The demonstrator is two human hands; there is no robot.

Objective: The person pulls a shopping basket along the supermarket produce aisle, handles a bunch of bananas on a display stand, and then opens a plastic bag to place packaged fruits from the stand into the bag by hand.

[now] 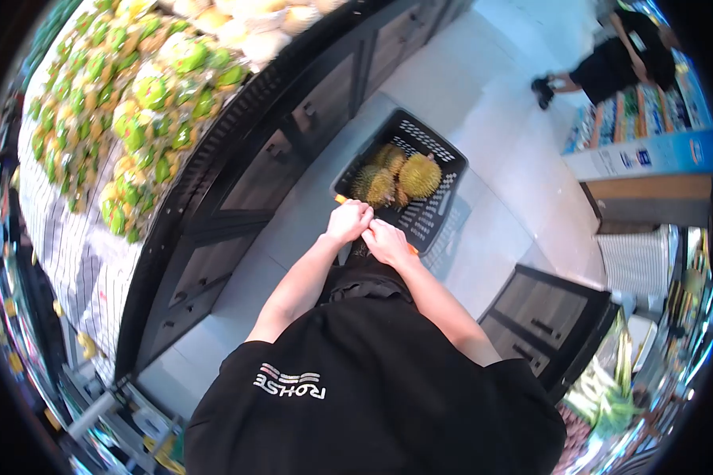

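In front of my legs is a black plastic basket (429, 224) with slotted walls, tilted in view. Inside it lie several spiky, yellow-green durians; the roundest durian (420, 175) rests on the right, the others bunched to its left. An orange handle (341, 199) shows at the basket's near side, its ends sticking out past my fists. My left hand (348, 220) is closed around the handle. Right beside it, touching, my right hand (386, 240) is wrapped around the same handle. Their fingers hide its middle part.
On the left runs a long dark display counter (238, 190) heaped with bagged green-and-yellow fruit (139, 119). A person in black (626, 55) stands at the upper right beside a blue-white product shelf (642, 158). A dark wooden cabinet (543, 317) with leafy vegetables (602, 400) stands at the lower right.
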